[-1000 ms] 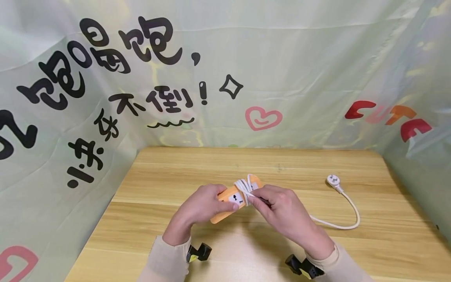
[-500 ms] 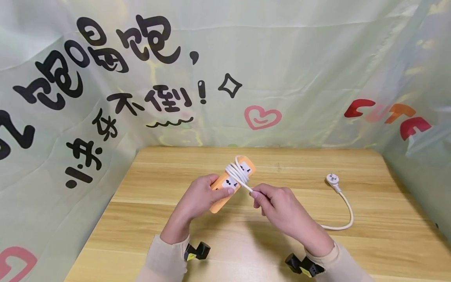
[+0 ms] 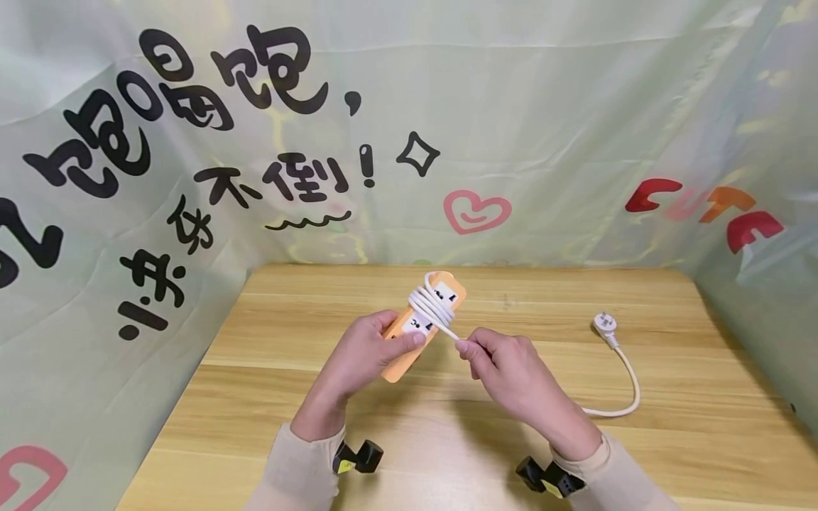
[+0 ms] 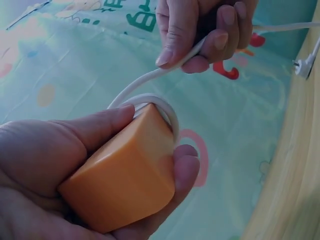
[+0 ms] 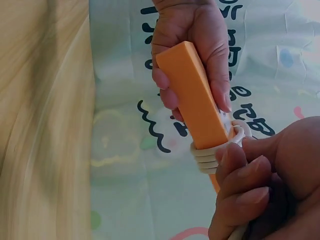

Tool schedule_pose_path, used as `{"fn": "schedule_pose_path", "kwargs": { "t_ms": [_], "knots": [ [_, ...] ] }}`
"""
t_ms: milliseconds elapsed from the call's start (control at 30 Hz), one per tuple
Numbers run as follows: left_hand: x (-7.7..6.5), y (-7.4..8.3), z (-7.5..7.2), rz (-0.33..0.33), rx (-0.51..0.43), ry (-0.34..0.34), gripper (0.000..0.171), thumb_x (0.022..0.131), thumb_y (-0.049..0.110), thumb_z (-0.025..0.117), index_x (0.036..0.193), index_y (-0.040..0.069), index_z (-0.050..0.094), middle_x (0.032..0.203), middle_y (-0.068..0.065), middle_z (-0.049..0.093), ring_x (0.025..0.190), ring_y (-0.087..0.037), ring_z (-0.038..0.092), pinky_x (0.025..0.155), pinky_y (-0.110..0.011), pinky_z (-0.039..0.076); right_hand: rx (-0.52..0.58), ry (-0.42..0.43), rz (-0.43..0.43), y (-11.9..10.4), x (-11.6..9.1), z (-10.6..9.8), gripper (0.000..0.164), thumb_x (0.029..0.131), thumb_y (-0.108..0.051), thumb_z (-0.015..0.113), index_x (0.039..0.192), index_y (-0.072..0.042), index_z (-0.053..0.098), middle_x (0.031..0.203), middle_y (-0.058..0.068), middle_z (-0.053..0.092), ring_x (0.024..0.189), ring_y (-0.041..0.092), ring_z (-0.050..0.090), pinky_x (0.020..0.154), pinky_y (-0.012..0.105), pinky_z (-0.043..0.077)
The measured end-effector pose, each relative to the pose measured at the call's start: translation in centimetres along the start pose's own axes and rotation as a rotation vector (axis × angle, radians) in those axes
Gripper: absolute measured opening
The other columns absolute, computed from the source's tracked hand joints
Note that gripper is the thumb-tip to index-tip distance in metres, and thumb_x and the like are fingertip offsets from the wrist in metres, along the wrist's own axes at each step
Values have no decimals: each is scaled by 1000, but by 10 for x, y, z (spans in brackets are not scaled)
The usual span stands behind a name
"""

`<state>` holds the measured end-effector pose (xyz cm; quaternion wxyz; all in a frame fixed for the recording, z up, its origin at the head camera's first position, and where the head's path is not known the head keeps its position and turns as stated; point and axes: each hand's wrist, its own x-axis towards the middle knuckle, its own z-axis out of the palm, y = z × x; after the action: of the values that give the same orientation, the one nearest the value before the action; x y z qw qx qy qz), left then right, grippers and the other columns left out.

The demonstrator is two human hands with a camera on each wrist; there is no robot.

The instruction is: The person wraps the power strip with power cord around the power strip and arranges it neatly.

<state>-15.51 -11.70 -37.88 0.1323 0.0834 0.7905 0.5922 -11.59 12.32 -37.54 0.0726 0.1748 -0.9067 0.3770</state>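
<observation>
An orange power strip (image 3: pixel 399 363) with white socket faces is held up at a tilt over the table. My left hand (image 3: pixel 367 358) grips its lower end, thumb across the front, as the left wrist view also shows on the strip's orange end (image 4: pixel 120 175). Several turns of white cord (image 3: pixel 431 306) wrap round the strip's middle. To the right, my right hand (image 3: pixel 511 369) pinches the cord between thumb and fingers, and a short taut length runs from there to the wraps. In the right wrist view the coiled cord (image 5: pixel 205 159) lies close to the right fingers.
The cord's free end rests on the wooden table (image 3: pixel 255 426) at the right, curving up to a white three-pin plug (image 3: pixel 604 323). Printed cloth (image 3: pixel 549 128) walls enclose the table at the back and both sides.
The strip has risen and turned more upright in the left hand. My right hand has drawn back from the strip, still pinching the cord. The tail by the plug has shifted slightly left.
</observation>
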Motion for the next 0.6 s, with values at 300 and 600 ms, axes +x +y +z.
{"fn": "schedule_pose_path", "kwargs": {
  "t_ms": [300, 600],
  "knots": [
    [-1, 3, -3, 9, -241, -77, 38, 98, 21, 77, 127, -1, 67, 96, -20, 74, 78, -26, 75, 66, -30, 60, 68, 53, -62, 2, 0, 2, 13, 105, -7, 63, 104, -13, 74, 80, -7, 68, 63, -1, 53, 53, 24, 46],
    [-3, 3, -4, 53, -345, -148, 37, 100, 18, 74, 127, -5, 64, 91, -8, 73, 76, -23, 74, 67, -29, 60, 24, 50, -11, 3, 2, 2, 20, 107, -26, 64, 88, -19, 67, 68, -11, 58, 55, 1, 48, 49, 24, 42]
  ]
}}
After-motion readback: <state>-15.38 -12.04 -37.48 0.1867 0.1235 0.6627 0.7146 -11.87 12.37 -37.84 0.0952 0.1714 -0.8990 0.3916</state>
